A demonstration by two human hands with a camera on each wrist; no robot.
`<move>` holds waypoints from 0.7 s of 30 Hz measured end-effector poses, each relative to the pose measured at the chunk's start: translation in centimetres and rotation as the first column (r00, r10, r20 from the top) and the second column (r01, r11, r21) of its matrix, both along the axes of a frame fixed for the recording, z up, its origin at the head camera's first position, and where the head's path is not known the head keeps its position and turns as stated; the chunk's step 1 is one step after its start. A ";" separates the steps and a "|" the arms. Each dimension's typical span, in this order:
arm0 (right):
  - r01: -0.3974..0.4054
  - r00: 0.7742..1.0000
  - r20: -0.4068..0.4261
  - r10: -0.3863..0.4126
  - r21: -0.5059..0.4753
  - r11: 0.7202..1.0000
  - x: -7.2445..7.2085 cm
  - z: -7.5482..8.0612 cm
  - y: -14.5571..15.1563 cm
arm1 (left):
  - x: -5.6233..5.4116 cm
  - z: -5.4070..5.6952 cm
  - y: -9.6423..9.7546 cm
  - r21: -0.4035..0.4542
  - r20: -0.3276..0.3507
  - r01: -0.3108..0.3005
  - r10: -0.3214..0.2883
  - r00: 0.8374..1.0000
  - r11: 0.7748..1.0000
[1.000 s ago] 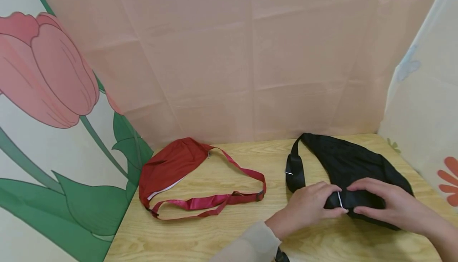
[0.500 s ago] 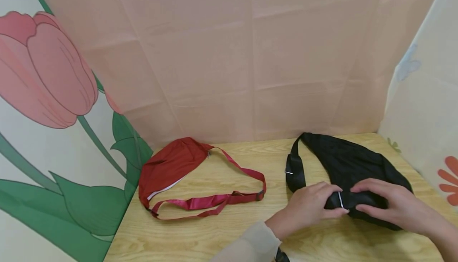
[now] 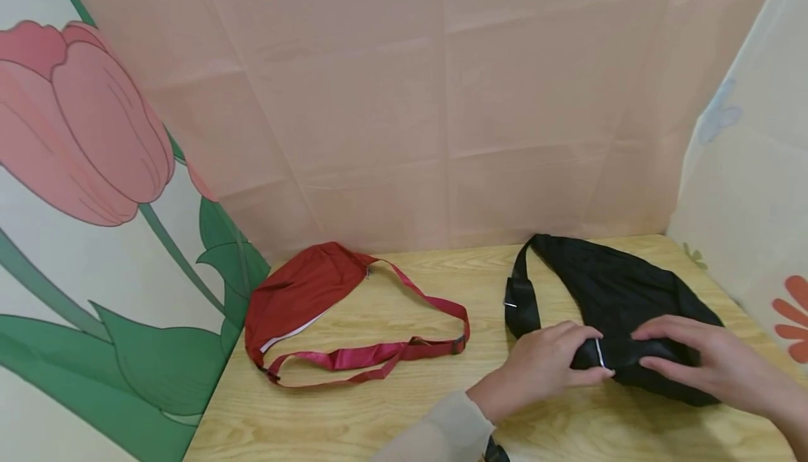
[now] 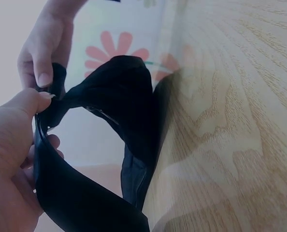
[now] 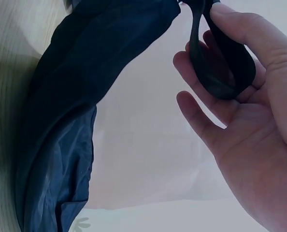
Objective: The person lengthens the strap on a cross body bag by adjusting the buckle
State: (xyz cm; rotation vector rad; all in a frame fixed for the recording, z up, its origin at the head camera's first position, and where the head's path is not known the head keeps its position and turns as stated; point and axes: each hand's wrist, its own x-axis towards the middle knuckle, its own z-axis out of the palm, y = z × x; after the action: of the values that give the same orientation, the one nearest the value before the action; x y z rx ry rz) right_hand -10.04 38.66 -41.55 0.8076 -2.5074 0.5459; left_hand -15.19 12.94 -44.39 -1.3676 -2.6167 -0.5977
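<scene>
A black sling bag lies on the table at the right. In the head view my left hand pinches its black strap at a silver slider. To the right of the slider, my right hand holds the strap between thumb and fingers. The right wrist view shows the strap as a hanging loop within the right hand's curled fingers. Seen from the left wrist, more strap curves down from the left hand. A second silver slider shows on the strap farther left.
A red sling bag with its strap spread out lies on the left of the wooden table. A small black object shows at the bottom edge beside the sleeve. Patterned and pink sheets stand around the table.
My right hand has slid slightly to the right along the strap, away from the slider. My left hand stays at the slider, nearly still. The red bag has not moved.
</scene>
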 end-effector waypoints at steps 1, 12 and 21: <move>0.005 1.000 0.003 -0.005 -0.001 1.000 0.0 0.0 0.1 | 0.0 0.0 0.0 0.000 0.001 0.000 0.000 1.000 1.000; -0.012 1.000 0.013 0.012 0.014 1.000 0.0 0.6 -0.7 | 0.1 0.0 -0.2 -0.002 -0.007 0.000 0.000 1.000 1.000; -0.039 0.999 0.014 0.038 0.065 0.997 -0.2 0.4 -2.1 | 0.0 -0.1 -0.1 -0.012 -0.035 0.001 -0.002 0.999 1.000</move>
State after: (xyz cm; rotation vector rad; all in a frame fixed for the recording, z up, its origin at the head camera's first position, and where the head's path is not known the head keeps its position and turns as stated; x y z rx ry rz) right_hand -10.22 36.53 -41.14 0.8811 -2.5371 0.4859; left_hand -15.18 12.84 -44.53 -1.3706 -2.5962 -0.5536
